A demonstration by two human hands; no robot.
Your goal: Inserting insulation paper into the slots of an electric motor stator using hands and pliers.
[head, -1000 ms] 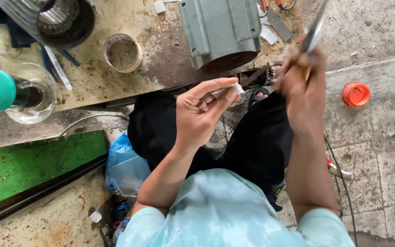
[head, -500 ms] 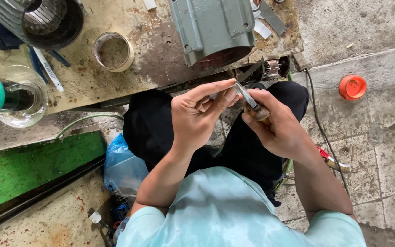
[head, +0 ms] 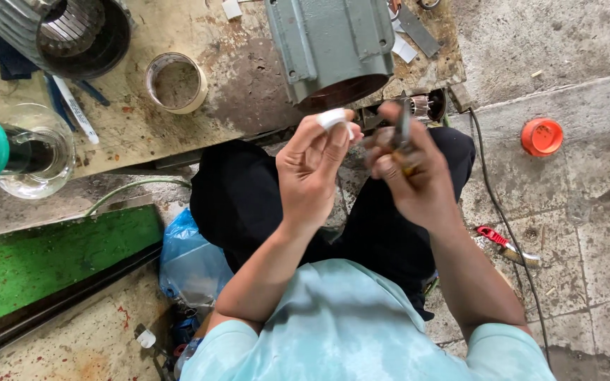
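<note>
My left hand (head: 313, 169) is raised over my lap and pinches a small white piece (head: 333, 117) between thumb and fingertips. My right hand (head: 412, 176) is closed around a pair of metal scissors (head: 403, 132), whose blades point up beside the white piece. Both hands are close together, just below the open end of a grey-green motor housing (head: 330, 46) on the stained workbench (head: 241, 77). My black trousers lie under both hands.
A roll of tape (head: 174, 81), a ribbed motor stator (head: 65, 32) and a glass jar with a teal-capped tool (head: 15, 152) sit on the bench. An orange lid (head: 541, 136), a black cable (head: 503, 219) and a red-handled tool (head: 506, 245) lie on the floor at right. A green panel (head: 44, 264) and a blue bag (head: 192, 264) are at left.
My right hand came down from high at the right with the scissors and closed in beside my left hand. My left hand stayed raised with the white piece.
</note>
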